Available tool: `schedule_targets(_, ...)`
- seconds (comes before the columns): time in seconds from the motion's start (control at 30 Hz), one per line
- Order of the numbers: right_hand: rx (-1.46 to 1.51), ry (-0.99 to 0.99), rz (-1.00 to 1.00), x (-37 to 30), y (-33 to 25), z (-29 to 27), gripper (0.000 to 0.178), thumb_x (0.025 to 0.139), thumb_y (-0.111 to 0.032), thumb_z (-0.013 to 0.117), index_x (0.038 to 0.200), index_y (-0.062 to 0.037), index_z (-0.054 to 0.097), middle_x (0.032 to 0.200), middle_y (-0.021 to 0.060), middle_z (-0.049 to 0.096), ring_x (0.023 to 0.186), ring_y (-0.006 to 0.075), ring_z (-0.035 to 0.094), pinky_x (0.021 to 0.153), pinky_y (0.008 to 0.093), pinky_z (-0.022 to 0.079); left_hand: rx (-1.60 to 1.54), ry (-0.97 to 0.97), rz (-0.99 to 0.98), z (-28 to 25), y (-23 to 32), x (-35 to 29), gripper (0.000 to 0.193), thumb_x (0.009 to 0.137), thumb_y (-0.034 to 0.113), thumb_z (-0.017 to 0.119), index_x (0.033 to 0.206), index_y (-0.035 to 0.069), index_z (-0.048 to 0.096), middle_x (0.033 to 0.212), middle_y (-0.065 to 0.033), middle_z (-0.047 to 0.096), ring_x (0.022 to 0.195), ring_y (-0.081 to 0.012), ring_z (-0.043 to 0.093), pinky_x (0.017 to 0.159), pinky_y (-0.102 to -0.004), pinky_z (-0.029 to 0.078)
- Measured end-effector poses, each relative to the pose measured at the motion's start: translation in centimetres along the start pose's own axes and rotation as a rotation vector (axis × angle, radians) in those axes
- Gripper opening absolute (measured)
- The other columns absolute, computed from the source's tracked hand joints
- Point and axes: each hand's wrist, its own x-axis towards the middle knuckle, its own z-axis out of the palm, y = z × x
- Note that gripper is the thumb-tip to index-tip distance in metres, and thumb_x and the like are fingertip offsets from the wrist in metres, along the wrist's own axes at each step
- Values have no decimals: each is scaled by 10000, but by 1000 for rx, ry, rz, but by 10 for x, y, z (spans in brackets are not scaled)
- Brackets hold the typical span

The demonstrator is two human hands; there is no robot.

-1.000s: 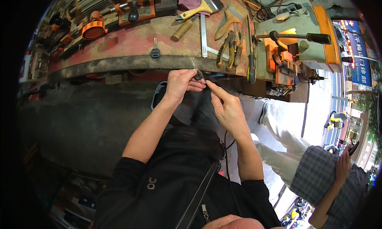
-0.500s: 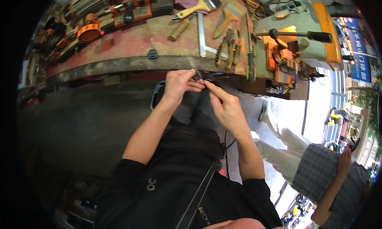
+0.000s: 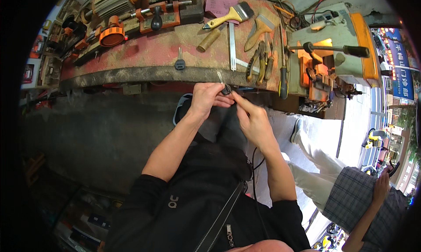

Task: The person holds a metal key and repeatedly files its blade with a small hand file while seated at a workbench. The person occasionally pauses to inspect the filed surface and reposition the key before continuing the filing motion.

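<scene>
In front of the bench edge, my left hand [image 3: 206,99] is closed on a key [image 3: 226,90] with a dark head. Its thin metal blade points away from me, toward the bench. My right hand [image 3: 254,118] meets it from the other side, fingers curled and the index fingertip at the key's head. Whatever else lies between the fingertips is too small to make out. A second dark-headed key [image 3: 180,64] lies on the bench near its front edge, to the left of my hands, blade pointing away.
On the worn bench [image 3: 149,61] lie two paintbrushes [image 3: 230,16], a metal square [image 3: 233,46], pliers [image 3: 262,65] and a screwdriver [image 3: 283,81]. An orange clamping machine [image 3: 158,19] stands at the back left, a grey-green machine [image 3: 333,37] at right. A person in plaid [image 3: 351,190] stands at right.
The whole view has shifted, so bench and hands appear farther right and lower. The key's blade now shows more clearly above my left fingers. Both hands keep nearly the same grip.
</scene>
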Motion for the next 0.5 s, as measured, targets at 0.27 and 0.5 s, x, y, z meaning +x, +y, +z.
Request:
schedule_targets(0.27,-53,-27,11,8,-10,-3,379,976,-110,552,1338,-126,663,991,274,686,953,440,679,807,439,556,-22,-6,-7,-1,-1,1,297,975,152,572,919,-110,702,864,-204,737,695,-263,754,600,-324,631)
schedule_targets(0.5,-20,-62,26,10,-11,-6,371,989,-133,547,1342,-119,658,1021,272,690,1005,441,675,838,428,550,-40,-24,12,-5,-3,3,309,962,167,593,944,-121,700,868,-230,734,692,-271,753,601,-336,634)
